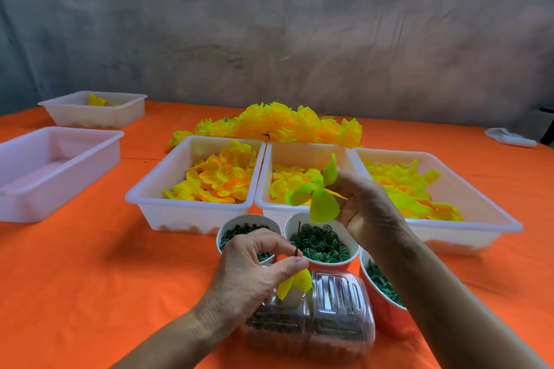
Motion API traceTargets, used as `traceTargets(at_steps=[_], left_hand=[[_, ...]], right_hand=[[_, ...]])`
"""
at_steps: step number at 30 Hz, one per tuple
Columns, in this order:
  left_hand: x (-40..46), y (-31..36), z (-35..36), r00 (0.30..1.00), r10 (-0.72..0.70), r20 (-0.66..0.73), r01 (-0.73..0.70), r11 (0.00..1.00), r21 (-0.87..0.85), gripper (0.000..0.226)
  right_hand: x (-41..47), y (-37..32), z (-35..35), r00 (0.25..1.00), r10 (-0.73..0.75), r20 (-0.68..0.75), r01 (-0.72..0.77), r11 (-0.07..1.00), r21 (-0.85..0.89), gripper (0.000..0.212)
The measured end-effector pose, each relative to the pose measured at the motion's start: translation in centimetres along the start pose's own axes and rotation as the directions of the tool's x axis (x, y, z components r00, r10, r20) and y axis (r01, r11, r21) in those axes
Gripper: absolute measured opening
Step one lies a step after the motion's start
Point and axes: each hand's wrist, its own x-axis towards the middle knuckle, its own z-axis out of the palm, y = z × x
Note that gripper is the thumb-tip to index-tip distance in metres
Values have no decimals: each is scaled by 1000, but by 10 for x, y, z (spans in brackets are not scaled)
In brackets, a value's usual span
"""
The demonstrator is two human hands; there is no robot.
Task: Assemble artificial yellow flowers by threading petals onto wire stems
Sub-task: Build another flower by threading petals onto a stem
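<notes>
The left hand (254, 260) pinched a thin dark stem (297, 241) upright, small yellow petals (295, 281) hanging at its 5 o'clock. At 1 o'clock from it, the right hand (364, 208) gripped a lime-yellow, four-lobed petal piece (319, 193) above the cups.

Two bare forearms w/ hands are seen, left (248, 260) and right (364, 207). No sleeves are shown within the frame; arms are uncovered up to the bottom edge. No gloves, rings, watch or bands are seen. Short, unpainted nails are noted on the left thumb and fingers.
</notes>
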Motion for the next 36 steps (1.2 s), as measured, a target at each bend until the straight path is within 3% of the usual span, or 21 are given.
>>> traceTargets(at_steps=[2,8,13,18,24,29,34,36], left_hand=[[-1,2,-2,1000,-5,24,5,1000,-12,20],[0,4,-4,996,-61,66,61,998,-8,10],[-1,9,-11,984,-144,102,147,989,-24,26],[14,36,-28,990,-144,7,141,957,-253,24],[29,66,-27,970,-238,46,243,955,-173,63],[26,71,-25,965,-249,81,261,937,-230,28],[24,67,-25,906,-408,118,420,824,-379,28],[23,66,-26,894,-421,150,444,795,-413,16]], right_hand=[[-7,-6,3,999,36,-21,-35,998,57,32],[-25,-20,7,1000,21,3,-21,982,187,82],[-33,-18,10,998,10,63,-14,998,57,40],[-35,-12,11,999,-26,30,25,998,51,40],[-43,-22,27,993,-69,95,70,997,-13,49],[-51,-24,30,993,-45,110,60,988,-142,46],[-55,-25,25,986,73,150,-52,989,-140,41],[-55,-23,25,983,114,141,-90,982,-164,40]])
